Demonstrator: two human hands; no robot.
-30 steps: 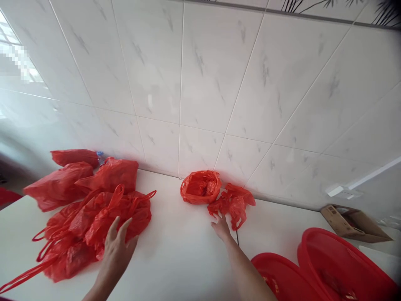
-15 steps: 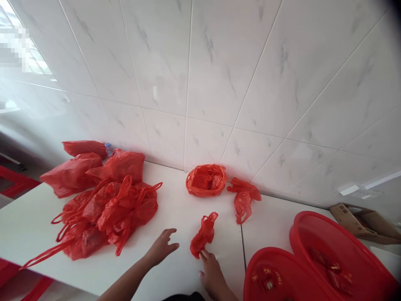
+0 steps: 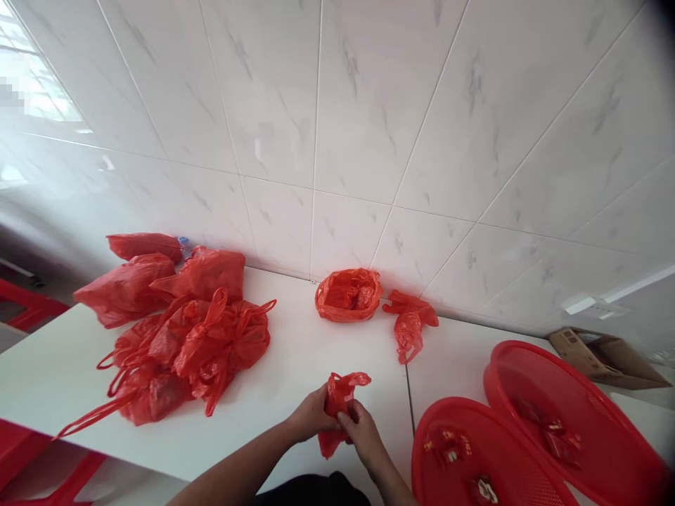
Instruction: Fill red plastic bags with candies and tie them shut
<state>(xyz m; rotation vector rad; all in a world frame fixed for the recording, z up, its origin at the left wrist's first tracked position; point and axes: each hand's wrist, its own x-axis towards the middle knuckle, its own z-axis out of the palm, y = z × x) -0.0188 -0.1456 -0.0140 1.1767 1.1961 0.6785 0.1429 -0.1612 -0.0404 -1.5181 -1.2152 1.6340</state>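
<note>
A crumpled red plastic bag [image 3: 337,398] is held between both my hands over the white table [image 3: 295,337], near its front edge. My left hand [image 3: 312,416] grips it from the left, fingers partly behind the plastic. From the right, my right hand [image 3: 361,430] pinches it with thumb and fingers. The bag's handles stick up above my fingers, and its lower end hangs below them. Beyond my hands, by the wall, stands an open red plastic bag [image 3: 328,309] with more crumpled red plastic inside. Another limp red bag [image 3: 409,327] lies to its right.
At left is a heap of tied, filled red bags [image 3: 211,344], with a bottle [image 3: 183,244] behind it. Two red plastic baskets [image 3: 422,450] with small red packets stand at right. A cardboard box [image 3: 590,355] sits behind them. The tiled wall [image 3: 348,140] bounds the table's back.
My left hand, open and apart before, has moved right and taken hold of the crumpled bag. My right hand has lifted the bag, and both hands now grip it.
</note>
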